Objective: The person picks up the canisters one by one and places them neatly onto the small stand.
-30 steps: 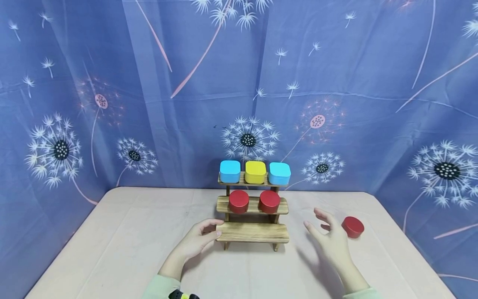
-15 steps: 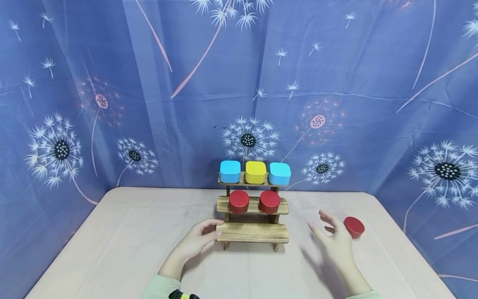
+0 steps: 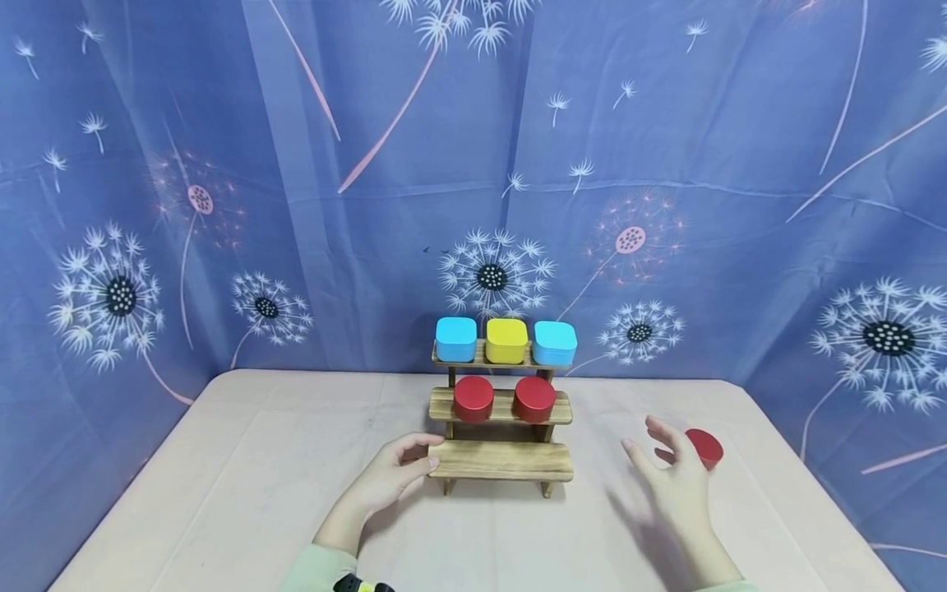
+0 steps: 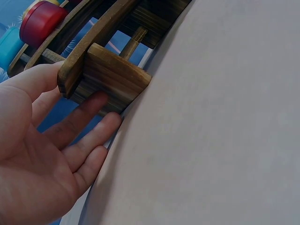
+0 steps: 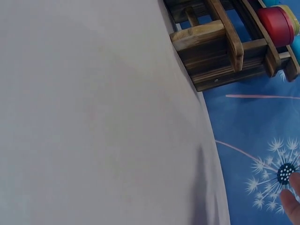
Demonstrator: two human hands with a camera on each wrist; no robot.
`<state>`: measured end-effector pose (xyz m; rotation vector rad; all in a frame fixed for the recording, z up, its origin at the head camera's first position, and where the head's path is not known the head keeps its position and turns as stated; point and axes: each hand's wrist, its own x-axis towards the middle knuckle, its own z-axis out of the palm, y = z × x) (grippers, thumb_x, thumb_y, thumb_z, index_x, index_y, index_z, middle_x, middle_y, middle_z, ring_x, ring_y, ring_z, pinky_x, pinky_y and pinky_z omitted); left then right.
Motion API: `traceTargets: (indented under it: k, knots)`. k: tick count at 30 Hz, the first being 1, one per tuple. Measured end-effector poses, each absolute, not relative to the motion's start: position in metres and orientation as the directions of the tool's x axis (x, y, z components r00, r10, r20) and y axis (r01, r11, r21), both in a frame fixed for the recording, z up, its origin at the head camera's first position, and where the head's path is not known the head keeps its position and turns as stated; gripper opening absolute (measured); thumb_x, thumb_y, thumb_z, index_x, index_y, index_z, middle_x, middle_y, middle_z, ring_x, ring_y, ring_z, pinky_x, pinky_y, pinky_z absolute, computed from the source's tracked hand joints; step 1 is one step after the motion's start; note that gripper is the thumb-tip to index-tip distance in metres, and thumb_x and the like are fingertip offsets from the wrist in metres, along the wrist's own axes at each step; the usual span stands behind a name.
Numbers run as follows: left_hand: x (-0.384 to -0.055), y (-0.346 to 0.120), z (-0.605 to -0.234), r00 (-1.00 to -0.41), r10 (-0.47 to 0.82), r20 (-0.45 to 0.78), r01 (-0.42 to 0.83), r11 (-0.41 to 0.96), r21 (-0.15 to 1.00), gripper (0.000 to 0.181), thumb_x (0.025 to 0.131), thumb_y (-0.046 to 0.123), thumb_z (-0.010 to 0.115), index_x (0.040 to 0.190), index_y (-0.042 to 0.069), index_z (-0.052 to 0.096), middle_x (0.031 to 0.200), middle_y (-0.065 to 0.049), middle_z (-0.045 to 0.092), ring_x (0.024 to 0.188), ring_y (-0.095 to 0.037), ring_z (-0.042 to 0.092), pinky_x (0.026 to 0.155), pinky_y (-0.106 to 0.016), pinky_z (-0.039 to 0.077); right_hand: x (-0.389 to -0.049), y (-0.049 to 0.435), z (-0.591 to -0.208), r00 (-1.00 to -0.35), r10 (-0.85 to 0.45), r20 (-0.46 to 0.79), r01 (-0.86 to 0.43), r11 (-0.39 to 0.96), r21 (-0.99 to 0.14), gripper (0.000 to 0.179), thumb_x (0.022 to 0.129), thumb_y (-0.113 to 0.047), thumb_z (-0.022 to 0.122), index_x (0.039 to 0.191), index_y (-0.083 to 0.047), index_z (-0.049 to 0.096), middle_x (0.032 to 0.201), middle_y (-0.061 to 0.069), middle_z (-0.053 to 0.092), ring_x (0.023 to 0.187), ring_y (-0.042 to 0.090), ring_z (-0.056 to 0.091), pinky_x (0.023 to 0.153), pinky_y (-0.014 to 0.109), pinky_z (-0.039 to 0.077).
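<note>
A three-step wooden display stand [image 3: 500, 460] stands in the head view. My left hand [image 3: 385, 477] holds the left end of its lowest board with thumb and forefinger; in the left wrist view the left hand's other fingers [image 4: 93, 136] lie loosely beside the side panel. Two round red tins [image 3: 473, 400] sit on the middle step. My right hand [image 3: 676, 481] is over the table to the right, fingers curved and apart, with nothing between them. Just behind it, partly covered by the hand, lies another round red tin [image 3: 708, 448]. Only the right hand's fingertips [image 5: 291, 204] show in the right wrist view.
On the top step stand two blue square tins [image 3: 456, 339] with a yellow square tin [image 3: 506, 341] between them. The lowest board bears no tin. A pale cloth covers the table [image 3: 259, 477]; a blue dandelion-print curtain [image 3: 370, 247] hangs behind and at both sides.
My right hand has moved a little to the right, closer to the lone red tin, and covers more of it. The left hand and the stand have stayed put.
</note>
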<state>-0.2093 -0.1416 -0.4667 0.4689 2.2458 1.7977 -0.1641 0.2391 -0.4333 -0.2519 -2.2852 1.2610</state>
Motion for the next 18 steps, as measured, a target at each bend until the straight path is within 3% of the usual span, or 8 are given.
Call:
traceTargets:
  k: [10, 18]
  knots:
    - [-0.21, -0.141, -0.467, -0.924, 0.381, 0.03, 0.111, 0.193, 0.975, 0.04, 0.092, 0.018, 0.061, 0.128, 0.002, 0.054, 0.118, -0.019, 0.06, 0.096, -0.01, 0.058, 0.082, -0.022, 0.05, -0.166, 0.251, -0.433, -0.811, 0.447, 0.379, -0.084, 0.552, -0.83, 0.055, 0.082, -0.016, 0.075, 0.13, -0.004, 0.053, 0.127, 0.013, 0.058, 0.102, -0.014, 0.042, 0.086, 0.001, 0.035]
    - [-0.208, -0.141, -0.465, -0.924, 0.382, 0.029, 0.104, 0.178, 0.979, 0.04, 0.092, 0.016, 0.062, 0.127, 0.001, 0.054, 0.116, -0.02, 0.061, 0.098, -0.015, 0.057, 0.08, -0.022, 0.05, -0.166, 0.266, -0.429, -0.821, 0.468, 0.328, -0.027, 0.541, -0.84, 0.061, 0.082, -0.018, 0.075, 0.135, -0.006, 0.048, 0.131, 0.015, 0.054, 0.096, -0.01, 0.043, 0.084, -0.001, 0.038]
